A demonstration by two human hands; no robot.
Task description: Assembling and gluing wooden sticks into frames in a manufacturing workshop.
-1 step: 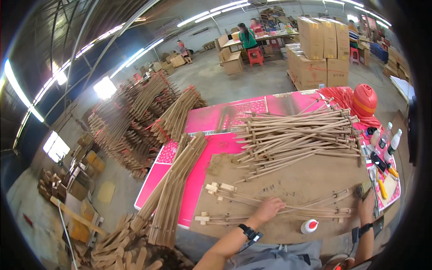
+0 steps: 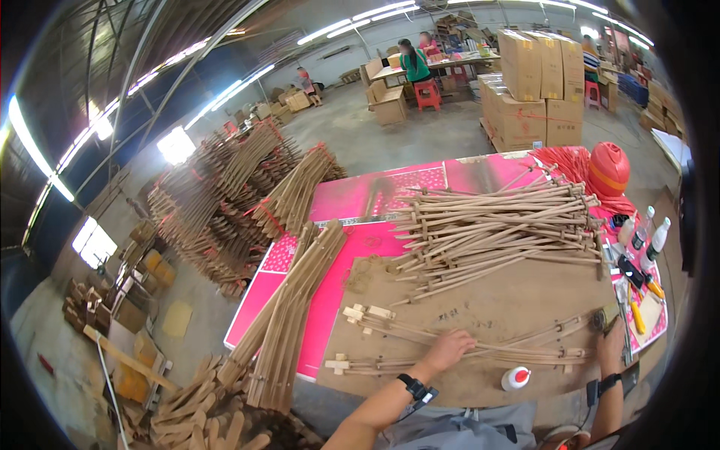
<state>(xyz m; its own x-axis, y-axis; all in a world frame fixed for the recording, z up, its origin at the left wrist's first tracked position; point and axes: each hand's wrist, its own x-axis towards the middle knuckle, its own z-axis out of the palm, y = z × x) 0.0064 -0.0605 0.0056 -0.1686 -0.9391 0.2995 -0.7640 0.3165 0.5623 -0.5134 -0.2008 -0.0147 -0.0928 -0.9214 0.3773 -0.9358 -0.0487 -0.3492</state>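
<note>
My left hand (image 2: 448,349) lies on a flat frame of thin wooden sticks (image 2: 480,346) on a brown board (image 2: 487,300), fingers curled over the sticks near its middle. My right hand (image 2: 611,341) grips the frame's right end, beside a small round brownish object (image 2: 600,319). A black watch is on my left wrist and a dark band on my right. A second stick frame with cross pieces (image 2: 375,315) lies just beyond. A small white glue bottle with a red cap (image 2: 516,379) stands near the board's front edge, between my hands.
A big loose pile of sticks (image 2: 495,229) covers the pink table (image 2: 352,225). Long stick bundles (image 2: 289,322) lean off its left edge; more bundles (image 2: 225,202) are stacked on the floor. Bottles and tools (image 2: 645,247) and a red cap (image 2: 607,169) sit right. Cardboard boxes (image 2: 529,82) and seated people (image 2: 411,60) are far back.
</note>
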